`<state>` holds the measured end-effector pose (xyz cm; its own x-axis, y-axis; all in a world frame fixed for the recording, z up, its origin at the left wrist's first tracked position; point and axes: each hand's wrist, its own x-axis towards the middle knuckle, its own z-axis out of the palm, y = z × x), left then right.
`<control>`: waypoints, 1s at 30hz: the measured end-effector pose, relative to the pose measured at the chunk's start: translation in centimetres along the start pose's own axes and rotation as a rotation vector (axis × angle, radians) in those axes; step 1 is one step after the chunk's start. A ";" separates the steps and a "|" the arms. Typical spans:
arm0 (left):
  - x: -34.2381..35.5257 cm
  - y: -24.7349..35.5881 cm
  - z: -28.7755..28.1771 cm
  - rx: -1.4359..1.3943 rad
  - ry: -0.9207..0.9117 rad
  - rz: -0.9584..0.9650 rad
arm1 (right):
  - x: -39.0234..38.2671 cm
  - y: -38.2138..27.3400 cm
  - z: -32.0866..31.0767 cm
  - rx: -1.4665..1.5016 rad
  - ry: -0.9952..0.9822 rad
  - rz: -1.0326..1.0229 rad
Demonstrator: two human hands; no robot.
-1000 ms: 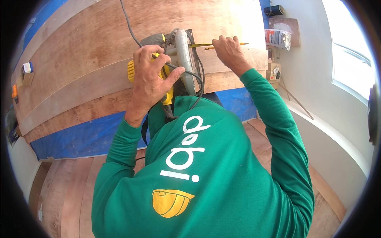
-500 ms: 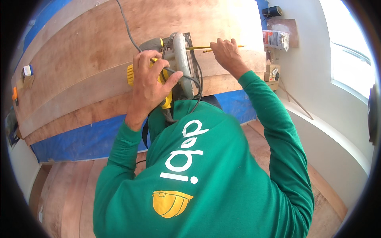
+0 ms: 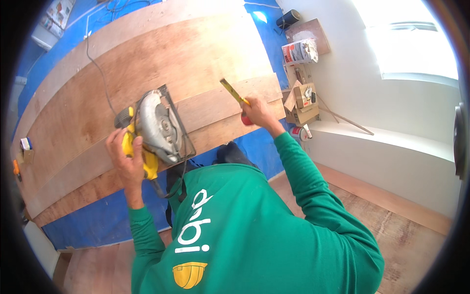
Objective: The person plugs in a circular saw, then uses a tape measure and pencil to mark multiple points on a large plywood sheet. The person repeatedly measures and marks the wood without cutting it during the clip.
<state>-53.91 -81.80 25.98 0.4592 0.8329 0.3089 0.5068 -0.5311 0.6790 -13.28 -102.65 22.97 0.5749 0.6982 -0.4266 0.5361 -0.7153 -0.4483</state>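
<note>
Head view, the only one. Circular saw (image 3: 166, 128) at nine to ten o'clock of centre, by the near edge of the plywood (image 3: 161, 49), its rear end reaching past that edge toward the wearer's body. Whether the plywood bears its full weight: cannot tell.

Left hand (image 3: 126, 159), nine o'clock, closed about the saw's yellow body; finger placement near any trigger hidden. Right hand (image 3: 262, 115), one o'clock, narrow grip on a tape measure (image 3: 232, 90), yellow blade out toward eleven, red case under the palm.

Risks, as judged. Saw could tip off the edge toward the dark trousers (image 3: 237, 153) if the one-handed grip slackens; overhang would be the cause. Grey cord (image 3: 88, 46) climbs toward eleven from the saw; a snag there could drag the tool askew. Dark cord loop (image 3: 184, 177), six o'clock of the saw, hangs near the lap and could catch on clothing. A careless squeeze could start the motor, if powered; power state not shown. Tape blade juts unsupported beyond the hand: a knock could bend it or spoil a reading.
</note>
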 end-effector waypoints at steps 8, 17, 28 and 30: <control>0.1 6.7 1.8 0.369 0.271 -0.145 | -7.2 16.6 -5.6 0.533 -0.037 0.227; -7.0 24.9 22.4 -0.488 -0.763 -0.390 | -11.6 24.4 -5.3 0.906 -0.101 0.349; -12.5 25.1 35.9 -1.215 -1.207 -1.103 | -11.2 19.9 -2.4 0.512 -0.189 0.262; -12.9 24.6 36.6 -1.140 -1.186 -1.109 | -10.2 21.2 -3.3 0.493 -0.300 0.123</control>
<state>-20.64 -111.26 14.36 0.7406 -0.0874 -0.6663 0.4640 0.7837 0.4130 -5.76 -125.03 20.44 0.3763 0.6396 -0.6703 0.0847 -0.7442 -0.6626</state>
